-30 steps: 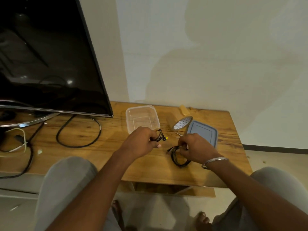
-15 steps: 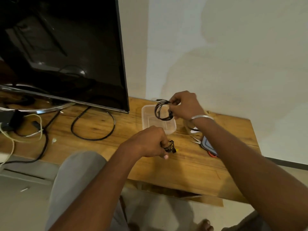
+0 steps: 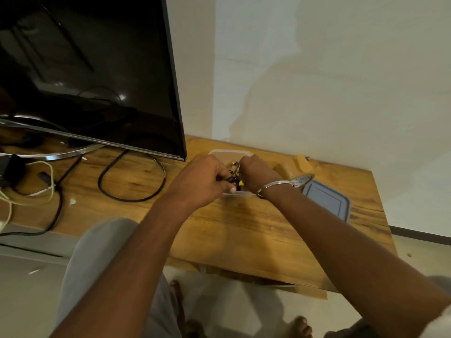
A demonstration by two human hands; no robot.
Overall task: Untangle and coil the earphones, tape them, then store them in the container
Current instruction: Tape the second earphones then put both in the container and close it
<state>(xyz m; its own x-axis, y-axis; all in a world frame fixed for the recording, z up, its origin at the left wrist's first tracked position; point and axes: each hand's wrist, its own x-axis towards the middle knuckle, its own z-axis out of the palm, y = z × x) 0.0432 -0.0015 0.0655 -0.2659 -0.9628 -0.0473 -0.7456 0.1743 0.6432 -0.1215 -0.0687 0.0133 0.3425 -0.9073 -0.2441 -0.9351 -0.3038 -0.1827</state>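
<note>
We look down on a wooden worktop (image 3: pixel 244 228) set against a pale wall (image 3: pixel 317 81). At the centre of the frame a person's left hand (image 3: pixel 202 179) and right hand (image 3: pixel 256 174) meet over a clear plastic container (image 3: pixel 229 152). Both hands are curled, knuckles towards us, and between them they pinch a small bundle of black earphones (image 3: pixel 234 178) with a spot of yellow showing. The bundle sits at the mouth of the container, and we cannot tell whether it touches the bottom. A metal bangle (image 3: pixel 273 186) circles the right wrist. Just right of it a roll of brown tape (image 3: pixel 301 179) stands on edge, and beside that, towards the right edge of the worktop, lies a blue-grey lid (image 3: pixel 327 198). A dark television screen (image 3: pixel 97 69) fills the upper left of the frame, its chrome stand (image 3: pixel 61 154) resting on the wood. In front of the screen a black cable (image 3: pixel 131 191) loops across the boards. At the far left, a pale yellow-green cord (image 3: pixel 48 181) is mixed in with other leads. The grain of the wood is glossy and streaked with darker knots. Below the near edge we see a knee in grey trousers (image 3: pixel 97 252) and light floor tiles (image 3: pixel 24 289), with bare toes (image 3: pixel 300 325) at the bottom of the frame.
</note>
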